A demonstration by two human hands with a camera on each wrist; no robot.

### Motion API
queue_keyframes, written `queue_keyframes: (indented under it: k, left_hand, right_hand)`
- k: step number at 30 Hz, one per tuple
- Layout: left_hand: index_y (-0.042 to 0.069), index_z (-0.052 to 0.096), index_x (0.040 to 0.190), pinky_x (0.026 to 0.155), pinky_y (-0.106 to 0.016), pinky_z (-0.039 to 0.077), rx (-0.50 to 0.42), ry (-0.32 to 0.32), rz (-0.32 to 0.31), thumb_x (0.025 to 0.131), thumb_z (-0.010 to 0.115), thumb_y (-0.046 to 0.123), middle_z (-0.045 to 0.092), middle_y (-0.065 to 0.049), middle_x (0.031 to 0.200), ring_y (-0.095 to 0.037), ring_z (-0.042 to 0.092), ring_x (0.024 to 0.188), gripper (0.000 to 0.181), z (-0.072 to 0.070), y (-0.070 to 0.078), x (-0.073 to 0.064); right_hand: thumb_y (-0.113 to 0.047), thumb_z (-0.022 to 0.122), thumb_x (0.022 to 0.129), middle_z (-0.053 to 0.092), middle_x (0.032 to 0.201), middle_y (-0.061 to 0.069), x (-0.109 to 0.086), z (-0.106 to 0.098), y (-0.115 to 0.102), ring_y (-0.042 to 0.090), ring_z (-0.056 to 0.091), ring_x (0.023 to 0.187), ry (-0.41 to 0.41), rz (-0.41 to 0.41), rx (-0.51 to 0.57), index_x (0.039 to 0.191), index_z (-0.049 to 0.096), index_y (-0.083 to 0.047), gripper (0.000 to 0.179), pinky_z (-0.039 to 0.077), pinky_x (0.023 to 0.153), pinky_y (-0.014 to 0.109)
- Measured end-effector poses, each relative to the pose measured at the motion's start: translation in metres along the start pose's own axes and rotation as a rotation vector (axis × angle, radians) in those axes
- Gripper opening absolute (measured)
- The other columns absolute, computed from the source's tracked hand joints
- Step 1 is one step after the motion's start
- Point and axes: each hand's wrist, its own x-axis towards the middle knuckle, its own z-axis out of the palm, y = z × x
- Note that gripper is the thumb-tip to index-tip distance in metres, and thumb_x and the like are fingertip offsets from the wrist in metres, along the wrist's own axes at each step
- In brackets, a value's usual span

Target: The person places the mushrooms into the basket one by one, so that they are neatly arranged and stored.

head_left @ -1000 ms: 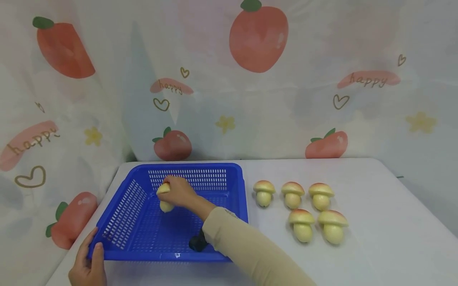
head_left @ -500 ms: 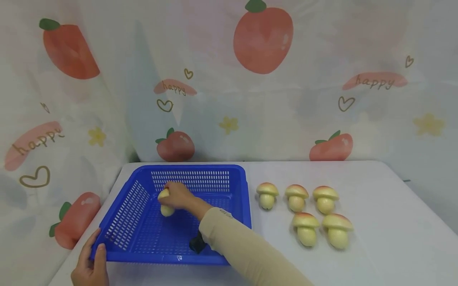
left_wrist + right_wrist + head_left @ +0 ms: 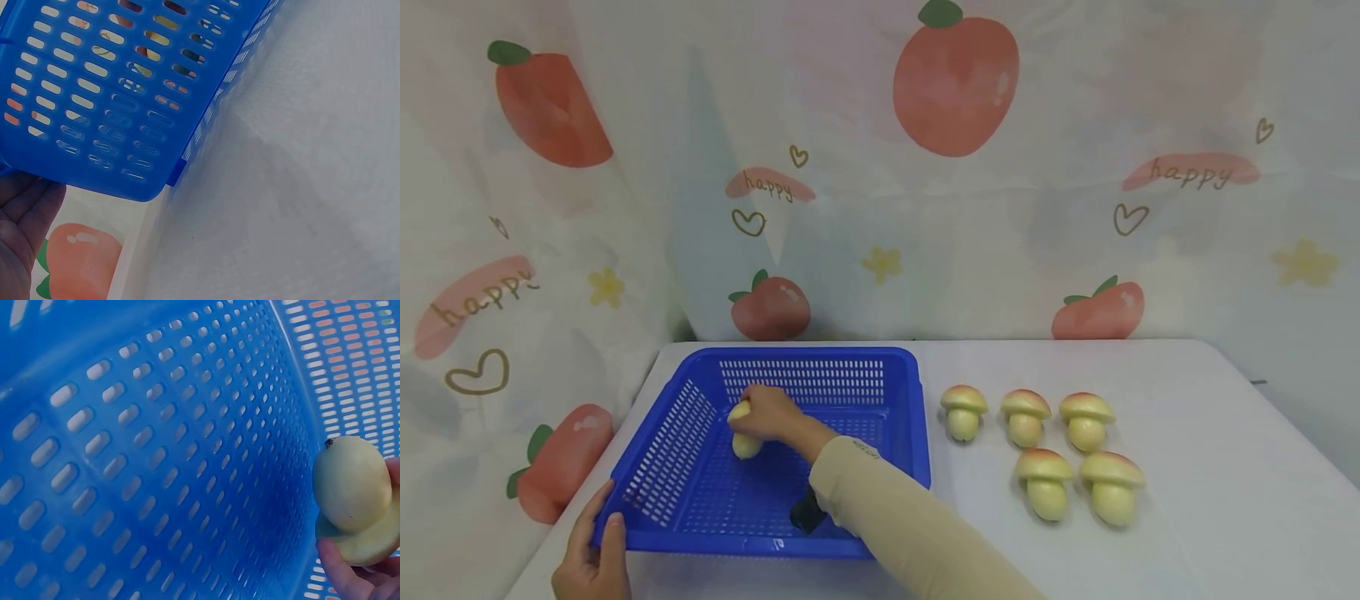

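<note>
My right hand (image 3: 769,412) holds a pale yellow toy mushroom (image 3: 746,447) by its cap, low inside the blue plastic basket (image 3: 737,543). In the right wrist view the mushroom (image 3: 352,481) shows its rounded stem with a dark spot at the tip, and fingertips curl around the cap beneath. My left hand (image 3: 592,554) grips the basket's front left corner, thumb at the front and fingers along the left side. In the left wrist view, fingers (image 3: 40,209) lie against the underside of the basket rim, with the slotted wall (image 3: 81,100) above them.
Right of the basket, several more toy mushrooms (image 3: 1086,421) with reddish caps lie in two rows on the white table (image 3: 1225,467). A black wrist camera (image 3: 807,512) sits under the right sleeve. A fruit-printed curtain (image 3: 850,100) hangs behind and at the left.
My right hand has lowered the mushroom slightly further into the basket. My left hand keeps its grip on the corner. The whole head view has shifted a little.
</note>
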Motion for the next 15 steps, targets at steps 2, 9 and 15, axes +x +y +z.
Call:
queue_keyframes:
  k: [2,9,15]
  left_hand:
    - [0.023,0.052,0.132,0.074,-0.005,0.036,-0.013,0.003,0.012,0.096,0.044,0.02,0.055,-0.016,0.124,-0.019,0.057,0.105,0.037,0.0015,-0.0038,0.0009]
    - [0.02,0.053,0.131,0.069,-0.002,0.034,-0.02,0.011,0.002,0.096,0.044,0.02,0.055,-0.018,0.123,0.003,0.052,0.096,0.036,-0.0002,0.0,-0.001]
    - [0.018,0.053,0.131,0.065,-0.002,0.034,-0.021,0.002,0.004,0.096,0.044,0.018,0.055,-0.019,0.122,0.015,0.045,0.084,0.036,-0.0013,0.0039,-0.0019]
  right_hand:
    - [-0.017,0.069,0.077,0.054,0.075,-0.001,0.0008,0.0003,0.0008,0.011,0.049,0.064,0.003,0.005,-0.001,0.091,0.061,-0.004,0.02,0.041,0.055,0.021]
    - [-0.018,0.07,0.078,0.056,0.077,-0.001,0.0036,0.0023,0.002,0.01,0.05,0.066,0.0,-0.01,-0.016,0.094,0.062,-0.003,0.024,0.041,0.057,0.019]
    - [-0.021,0.071,0.079,0.057,0.08,0.001,0.0045,0.0035,0.0023,0.01,0.05,0.068,-0.017,-0.019,-0.068,0.097,0.061,-0.003,0.027,0.041,0.058,0.019]
